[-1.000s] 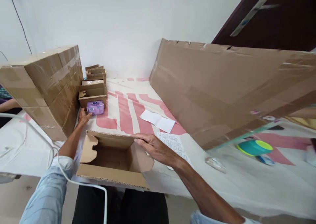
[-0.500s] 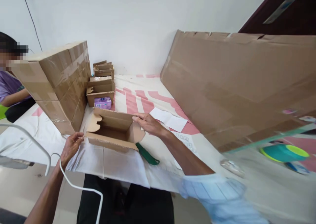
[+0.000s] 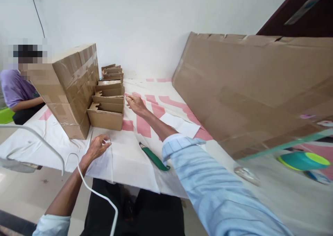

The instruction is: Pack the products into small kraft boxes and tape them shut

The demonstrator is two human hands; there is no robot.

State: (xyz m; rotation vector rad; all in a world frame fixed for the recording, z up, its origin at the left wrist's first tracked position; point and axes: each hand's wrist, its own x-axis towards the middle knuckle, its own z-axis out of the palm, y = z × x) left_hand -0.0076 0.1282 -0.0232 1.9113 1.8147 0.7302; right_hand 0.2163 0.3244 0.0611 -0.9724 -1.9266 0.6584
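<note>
Box [image 3: 105, 120], nearest: one
Right hand [image 3: 135, 103]: held beside, grip can't be told
Left hand [image 3: 99, 146]: held parted
Green tool [image 3: 154, 158]: one

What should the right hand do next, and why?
Probably draw the bare right hand back: the nearest open brown cardboard box already stands in line with the similar boxes behind it, and the fingers appear to hold nothing.

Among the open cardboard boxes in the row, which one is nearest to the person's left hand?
The front box, closest to the left hand: its front side is fully visible, whereas the other open boxes stand behind it, partly hidden.
</note>
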